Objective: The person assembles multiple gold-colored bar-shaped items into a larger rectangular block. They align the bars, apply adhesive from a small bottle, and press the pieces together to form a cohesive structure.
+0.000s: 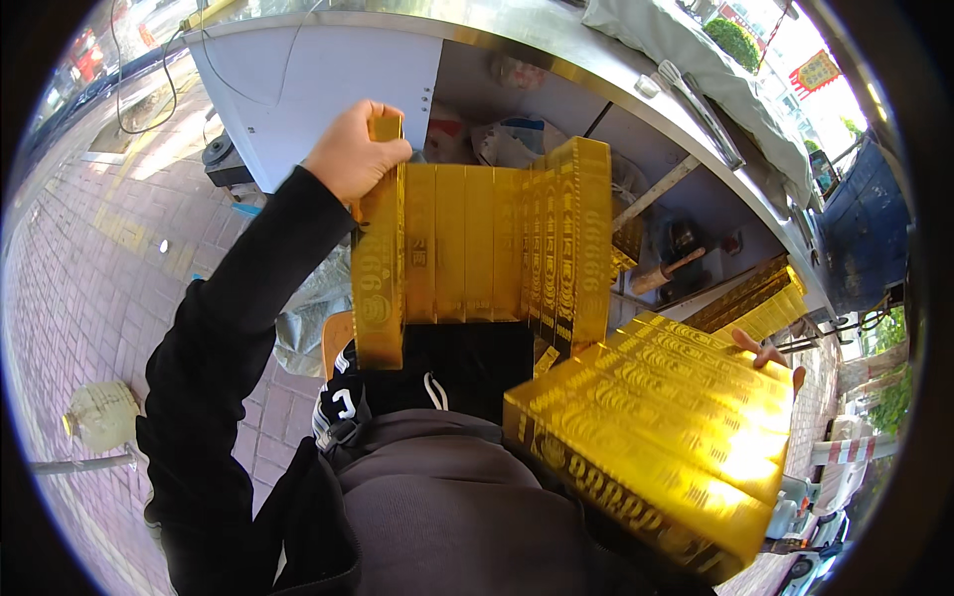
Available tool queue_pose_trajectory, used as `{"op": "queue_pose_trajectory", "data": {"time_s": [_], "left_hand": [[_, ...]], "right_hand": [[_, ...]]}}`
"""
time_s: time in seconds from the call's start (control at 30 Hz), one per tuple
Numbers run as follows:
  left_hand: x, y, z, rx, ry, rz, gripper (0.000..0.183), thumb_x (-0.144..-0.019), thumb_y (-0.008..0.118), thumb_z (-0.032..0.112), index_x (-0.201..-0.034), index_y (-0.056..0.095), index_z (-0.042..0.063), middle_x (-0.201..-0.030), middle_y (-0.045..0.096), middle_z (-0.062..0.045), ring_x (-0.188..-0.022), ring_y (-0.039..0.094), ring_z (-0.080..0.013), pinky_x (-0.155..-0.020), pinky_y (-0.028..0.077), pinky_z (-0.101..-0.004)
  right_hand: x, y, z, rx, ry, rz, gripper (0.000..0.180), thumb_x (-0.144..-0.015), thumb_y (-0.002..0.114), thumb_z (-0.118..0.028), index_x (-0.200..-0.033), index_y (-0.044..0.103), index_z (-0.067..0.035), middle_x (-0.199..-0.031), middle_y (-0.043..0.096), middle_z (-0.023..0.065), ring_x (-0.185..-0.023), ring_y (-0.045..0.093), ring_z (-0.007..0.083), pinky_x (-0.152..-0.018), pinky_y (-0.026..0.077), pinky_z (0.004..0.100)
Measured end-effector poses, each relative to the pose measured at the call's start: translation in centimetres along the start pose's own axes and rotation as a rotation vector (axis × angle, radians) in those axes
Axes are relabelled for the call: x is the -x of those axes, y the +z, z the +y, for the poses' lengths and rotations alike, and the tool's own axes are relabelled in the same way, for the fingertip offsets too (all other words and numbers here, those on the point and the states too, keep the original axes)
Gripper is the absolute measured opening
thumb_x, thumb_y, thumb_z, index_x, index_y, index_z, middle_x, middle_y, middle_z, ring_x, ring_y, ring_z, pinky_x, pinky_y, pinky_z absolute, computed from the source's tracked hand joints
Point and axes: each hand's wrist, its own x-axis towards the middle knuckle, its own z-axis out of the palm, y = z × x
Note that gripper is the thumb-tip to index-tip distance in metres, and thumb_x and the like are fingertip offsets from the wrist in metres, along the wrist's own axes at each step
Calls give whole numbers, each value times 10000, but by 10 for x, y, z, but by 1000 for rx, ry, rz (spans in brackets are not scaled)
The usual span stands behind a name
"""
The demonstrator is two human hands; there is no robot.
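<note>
A row of joined gold foil-paper bars, printed with characters and digits, stands upright over my lap. My left hand grips the top of the leftmost bar, thumb and fingers around it. At the row's right side, more bars turn at an angle towards me. My right hand holds the far right edge of a second gold section, tilted and shining in the sun. Only its fingertips show; the rest is behind the foil. Whether this section is joined to the upright row, I cannot tell.
Ahead stands a metal-topped counter with open shelves holding bags and a wooden-handled tool. More gold bars lie by the shelf at right. Tongs rest on the counter. A plastic jug sits on the brick paving at left.
</note>
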Motion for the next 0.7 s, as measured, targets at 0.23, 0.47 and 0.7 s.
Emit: {"op": "queue_pose_trajectory", "data": {"time_s": [0.23,0.47,0.7], "left_hand": [[-52,13,-58,-97,-60,20,545,-837,751,252,-1255,527,-17,-1151,658,-163,-1067,652,-245,-962,508,-354],[-68,39,-63,-58,10,-116,619,-921,721,306,-1376,458,-19,-1293,610,-187,-1213,599,-273,-1052,458,-373],[-59,62,-50,347,-61,-154,698,-1069,451,549,-1504,400,5,-1484,507,-182,-1383,486,-240,-1095,429,-348]], "right_hand": [[-80,-18,3,-98,-167,-3,409,-1051,555,-287,-1383,506,-54,-1529,402,199,-1382,472,392,-1099,487,590],[-169,-56,-40,242,-182,321,546,-1044,559,-425,-1430,508,-42,-1358,560,113,-1213,580,230,-977,517,395],[-259,-41,19,499,217,460,494,-978,662,-519,-1180,692,-69,-946,703,-22,-763,626,48,-625,473,207]]}}
